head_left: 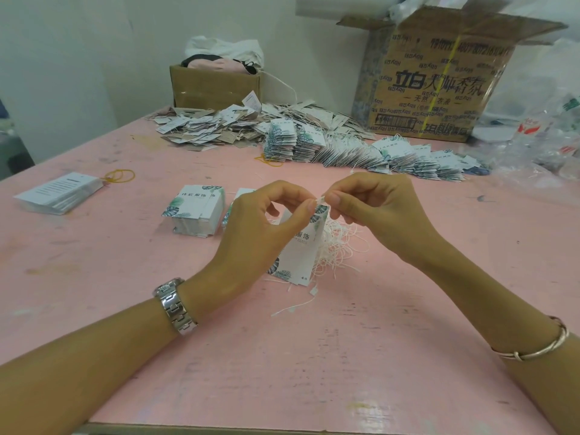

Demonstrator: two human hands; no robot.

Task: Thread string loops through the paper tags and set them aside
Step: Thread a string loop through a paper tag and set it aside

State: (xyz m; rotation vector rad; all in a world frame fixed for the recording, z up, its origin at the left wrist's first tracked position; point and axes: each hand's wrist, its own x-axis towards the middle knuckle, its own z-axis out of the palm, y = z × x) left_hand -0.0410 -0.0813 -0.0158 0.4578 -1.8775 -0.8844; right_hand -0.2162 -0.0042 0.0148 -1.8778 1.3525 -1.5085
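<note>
A white paper tag (299, 246) with green leaf print hangs upright above the pink table (314, 356). My left hand (260, 233) pinches its top edge. My right hand (373, 205) pinches a white string end (321, 200) at the tag's top. A tangle of white string loops (339, 243) lies on the table behind the tag. Two stacks of unthreaded tags (197, 211) sit to the left of my hands. A long row of threaded tags (361, 152) lies further back.
A heap of grey-white tags (207, 125) lies at the back. A small cardboard box (215, 86) and a large printed carton (439, 80) stand against the wall. A stack of white cards (58, 193) and yellow rubber bands (120, 176) lie at the left. Plastic bags (539, 136) crowd the right.
</note>
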